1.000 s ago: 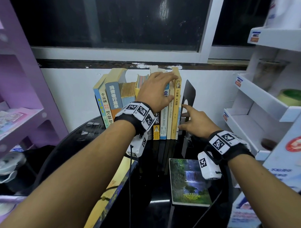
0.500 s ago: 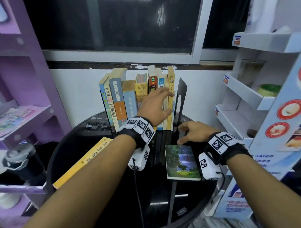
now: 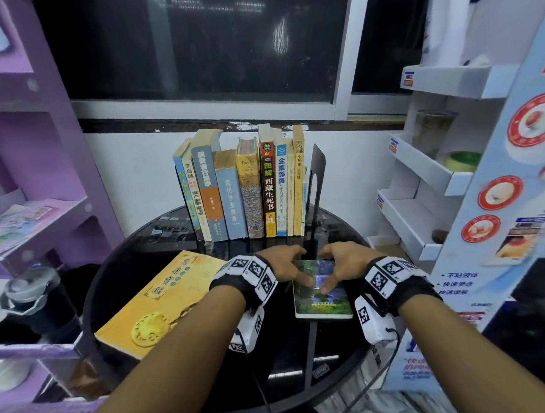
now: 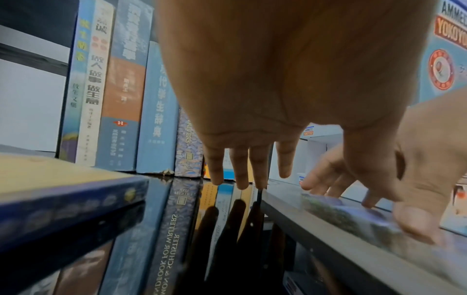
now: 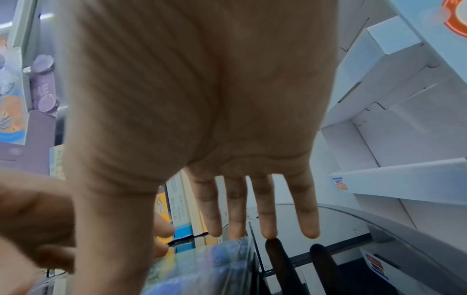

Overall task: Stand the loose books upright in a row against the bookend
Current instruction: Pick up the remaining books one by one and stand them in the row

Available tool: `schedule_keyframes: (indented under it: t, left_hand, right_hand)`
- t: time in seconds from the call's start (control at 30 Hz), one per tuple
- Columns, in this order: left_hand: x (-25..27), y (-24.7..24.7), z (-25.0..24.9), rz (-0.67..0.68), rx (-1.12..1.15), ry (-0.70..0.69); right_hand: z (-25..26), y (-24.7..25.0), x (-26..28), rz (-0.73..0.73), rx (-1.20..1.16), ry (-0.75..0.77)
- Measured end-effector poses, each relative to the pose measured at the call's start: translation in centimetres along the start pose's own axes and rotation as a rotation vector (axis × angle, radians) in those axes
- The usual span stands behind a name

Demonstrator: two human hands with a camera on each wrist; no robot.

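Observation:
Several books stand upright in a row against the black bookend at the back of the round black table. A green waterfall-cover book lies flat in front of the bookend. My left hand and right hand sit at its far corners, thumbs resting on the cover. In the wrist views the fingers are straight, with tips touching the table just past the book's far edge. A large yellow book lies flat to the left.
Small black binder clips lie on the table left of the row. A purple shelf unit stands at the left with a dark bottle below it. A white cardboard display rack crowds the right side.
My left hand came off the upright row and dropped to the green book. My right hand moved from the bookend's base onto the same book. The head view pulled back.

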State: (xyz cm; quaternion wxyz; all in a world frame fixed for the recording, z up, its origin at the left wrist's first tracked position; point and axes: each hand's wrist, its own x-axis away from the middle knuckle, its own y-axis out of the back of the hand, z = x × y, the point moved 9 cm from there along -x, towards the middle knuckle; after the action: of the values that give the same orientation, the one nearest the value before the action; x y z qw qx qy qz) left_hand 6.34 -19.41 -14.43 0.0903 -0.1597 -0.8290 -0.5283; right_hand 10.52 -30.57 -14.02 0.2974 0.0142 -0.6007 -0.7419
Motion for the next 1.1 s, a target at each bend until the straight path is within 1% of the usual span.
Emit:
schedule_keyframes:
  t: [0.07,0.2,0.43,0.53,0.6,0.67,0.77,0.93,1.0,1.1]
  left_hand:
    - [-0.1,-0.9,0.2,0.039,-0.032,0.017]
    - [-0.1,-1.2,0.1,0.038,-0.126,0.011]
    - [-0.1,-1.3,0.1,0.017,-0.121,0.002]
    - [0.0,-1.3,0.3,-0.001,-0.086,-0.002]
    - [0.2,-1.1,0.3,-0.018,-0.044,-0.017]
    - [0.4,-0.9,0.3,-0.038,0.031,-0.04]
    - [0.5,-0.3,0.7,-0.063,0.235,-0.059]
    - [0.6,0.7,1.2,-0.146,0.654,-0.082]
    - [0.7,1.5,1.1,-0.198,0.741,-0.089]
    - [0.6,2.6,1.3,-0.25,0.808,-0.108]
  right_hand:
    - [0.1,0.0,-0.1,-0.008,0.007,0.001]
    - [0.5,-0.4,0.0,0.008,0.025,0.011]
    - [0.9,-0.5,0.5,-0.009,-0.039,0.063]
    - [1.0,-0.6,0.9,-0.009,-0.113,0.097]
    - [1.0,-0.6,1.2,0.002,-0.202,0.111]
    - [1.0,-0.6,1.4,0.014,-0.279,0.112]
    - [1.0,-0.1,1.7,0.006,-0.367,0.132]
    - [1.1,1.5,2.1,-0.097,-0.506,0.162]
    - [1.4,2.2,2.2,-0.129,-0.557,0.18]
    - [1.7,3.0,2.3,-0.14,-0.696,0.186]
